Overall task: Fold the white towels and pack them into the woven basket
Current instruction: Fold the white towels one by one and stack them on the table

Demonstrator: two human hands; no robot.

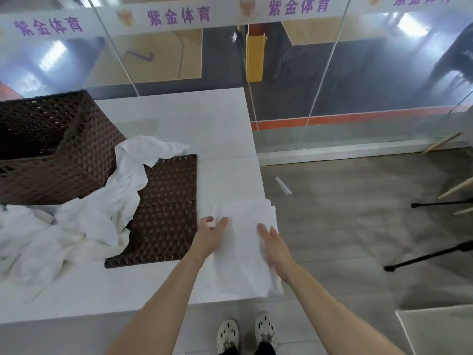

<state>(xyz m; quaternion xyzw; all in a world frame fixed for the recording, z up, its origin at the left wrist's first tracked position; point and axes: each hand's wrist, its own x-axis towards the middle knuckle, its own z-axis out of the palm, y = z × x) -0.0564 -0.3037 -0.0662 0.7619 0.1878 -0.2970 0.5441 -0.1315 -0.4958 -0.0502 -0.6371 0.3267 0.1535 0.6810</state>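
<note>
A white towel (243,254) lies flat at the right end of the white table (179,119), partly folded, its right edge at the table's edge. My left hand (210,235) rests at the towel's upper left corner with thumb and fingers spread, the corner between them. My right hand (271,243) lies flat on the towel's right side, fingers straight. The dark brown woven basket (84,139) stands at the left back, open, its inside dark. A heap of unfolded white towels (76,226) lies at the left, one draped up against the basket.
The basket's flat woven lid (169,208) lies on the table between the heap and the flat towel. A glass wall stands behind the table. To the right are grey floor, a tripod's black legs (432,257) and wooden legs (455,188). My shoes (245,334) are below.
</note>
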